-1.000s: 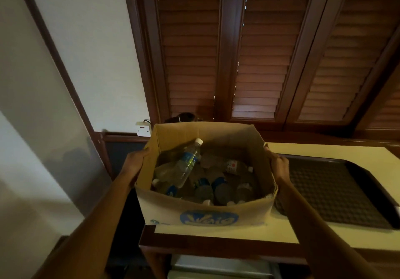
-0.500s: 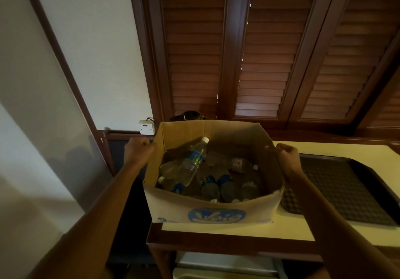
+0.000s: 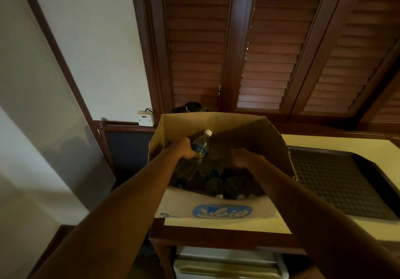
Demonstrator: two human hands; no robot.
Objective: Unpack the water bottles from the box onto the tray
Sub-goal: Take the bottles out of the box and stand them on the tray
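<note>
where the open brown cardboard box (image 3: 216,205) with a blue oval logo on its near wall stands at the left end of the pale-topped desk (image 3: 346,142), clear plastic water bottles (image 3: 214,183) with blue labels and white caps lie piled inside it, dim in shadow. one clear plastic water bottle with a blue label and white cap (image 3: 200,149) is tilted, cap up toward the far wall, its body above the pile on the left side of the box. left hand (image 3: 184,151): inside the box, fingers wrapped round the lower part of this bottle. right hand (image 3: 242,158): also inside the box, back of the hand toward the camera, fingers turned down among the bottles; whether they grip anything cannot be told. dark rectangular textured tray (image 3: 337,183): flat on the desk just beside the right wall of the box. behind: dark wooden louvred shutters (image 3: 270,51), a white wall (image 3: 86,40) and a white wall socket (image 3: 145,118) left of the box.
</note>
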